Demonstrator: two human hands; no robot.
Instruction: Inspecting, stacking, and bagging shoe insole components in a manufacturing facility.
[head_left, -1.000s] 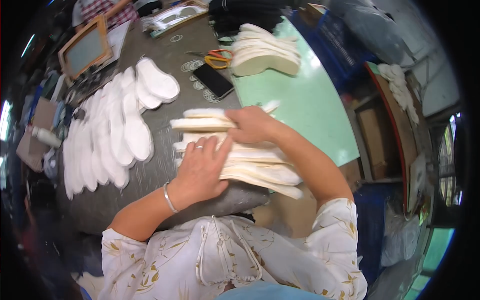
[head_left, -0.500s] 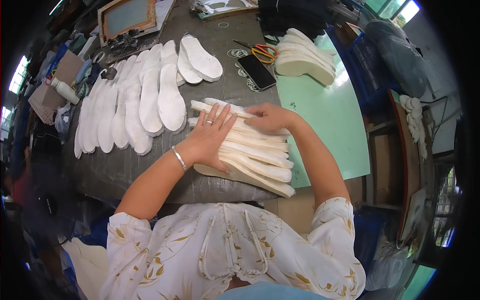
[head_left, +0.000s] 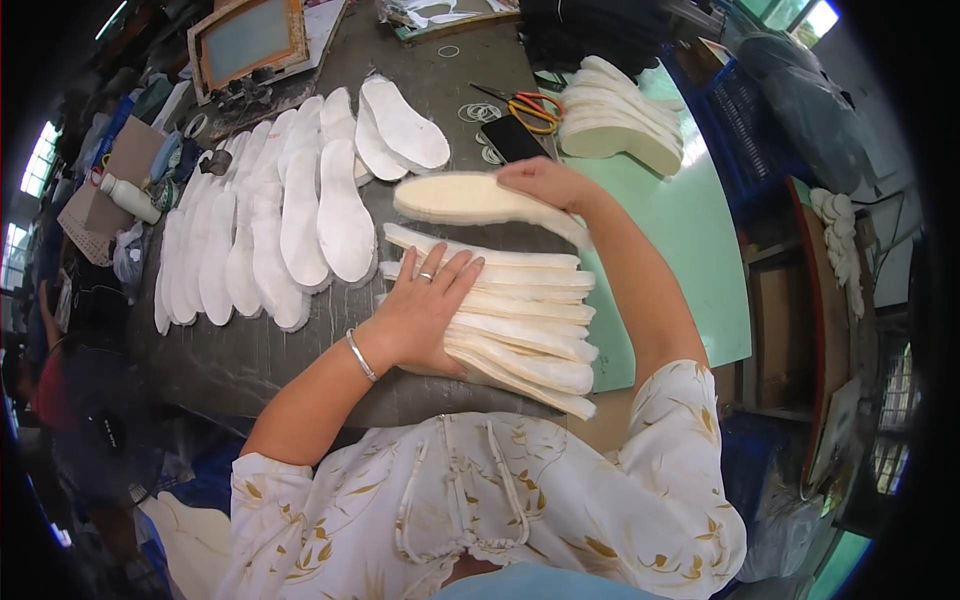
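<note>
A row of cream, fluffy-edged insoles point(head_left: 535, 320) stands on edge near the table's front, packed side by side. My left hand point(head_left: 425, 310) lies over the row with its fingers spread, pressing on the insoles. Beyond the row, my right hand point(head_left: 550, 185) grips one single insole point(head_left: 450, 197) by its right end. That insole is held apart from the others, its cream face turned toward me. My right fingertips are partly hidden behind it.
White insoles point(head_left: 345, 215) lie overlapped in rows at the left. A tied-looking stack of insoles point(head_left: 620, 120) stands at the far right on a green sheet point(head_left: 680, 260). Between them are orange-handled scissors point(head_left: 535, 112), a black phone point(head_left: 513, 140) and several rubber bands point(head_left: 482, 113).
My right hand has pulled one insole off the far side of the row and moved it away from me. My left hand remains on the row.
</note>
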